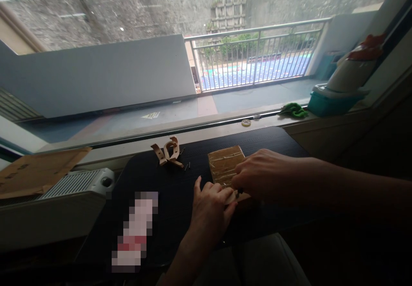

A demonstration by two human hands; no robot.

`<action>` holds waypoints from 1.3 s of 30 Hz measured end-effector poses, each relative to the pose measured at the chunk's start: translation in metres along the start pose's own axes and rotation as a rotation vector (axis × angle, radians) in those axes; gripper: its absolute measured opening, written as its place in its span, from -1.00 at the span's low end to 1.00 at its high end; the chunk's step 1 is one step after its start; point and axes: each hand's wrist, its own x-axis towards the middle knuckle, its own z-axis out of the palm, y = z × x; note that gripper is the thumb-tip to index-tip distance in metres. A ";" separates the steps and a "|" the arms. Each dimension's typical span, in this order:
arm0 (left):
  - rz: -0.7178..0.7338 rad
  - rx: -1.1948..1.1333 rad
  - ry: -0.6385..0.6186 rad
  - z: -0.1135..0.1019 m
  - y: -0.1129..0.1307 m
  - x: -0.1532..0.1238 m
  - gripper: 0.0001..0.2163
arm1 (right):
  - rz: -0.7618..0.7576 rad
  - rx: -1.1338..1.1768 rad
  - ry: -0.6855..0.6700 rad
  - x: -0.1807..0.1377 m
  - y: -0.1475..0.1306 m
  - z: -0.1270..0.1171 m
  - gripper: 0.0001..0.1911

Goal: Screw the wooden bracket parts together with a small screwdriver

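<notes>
A box-like brown block with shiny, crinkled strips across its top lies on the dark table. My left hand rests at its near left side, thumb and fingers pinching a small pale wooden piece against the near edge. Reaching across from the right, my right hand is closed over the block's right part. Below its fingers a small dark tip shows beside the wooden piece; whatever the right hand grips is mostly hidden. Several curved wooden pieces with holes lie farther left, small screws beside them.
A blurred-out pinkish item lies at the table's left. On the windowsill are a tape roll, a green cloth and a teal container bearing a white bottle-like object. Cardboard rests over a radiator at left.
</notes>
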 end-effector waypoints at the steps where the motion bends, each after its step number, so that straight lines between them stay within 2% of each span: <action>1: 0.001 -0.001 -0.001 0.000 0.000 0.000 -0.89 | -0.001 0.002 -0.008 0.001 0.001 0.002 -0.94; 9: -0.002 0.006 -0.009 0.000 0.000 0.000 -0.87 | 0.019 -0.058 -0.036 0.005 0.005 0.009 -0.82; 14: 0.017 0.011 0.019 0.003 -0.003 -0.001 -0.87 | 0.090 -0.012 -0.025 0.000 0.001 0.000 -0.92; 22: 0.041 0.003 0.030 0.005 -0.005 -0.001 -0.87 | -0.005 0.005 -0.010 0.002 0.002 -0.001 -0.94; 32: 0.016 0.003 0.020 0.003 -0.002 -0.002 -0.88 | 0.085 -0.026 0.006 0.004 0.005 0.006 -0.80; 35: 0.019 0.003 0.030 0.003 -0.003 -0.002 -0.87 | 0.116 -0.004 0.031 0.000 0.002 -0.001 -0.84; 39: 0.012 0.004 0.024 0.002 -0.002 -0.001 -0.88 | 0.022 -0.012 -0.013 0.000 -0.002 -0.006 -0.94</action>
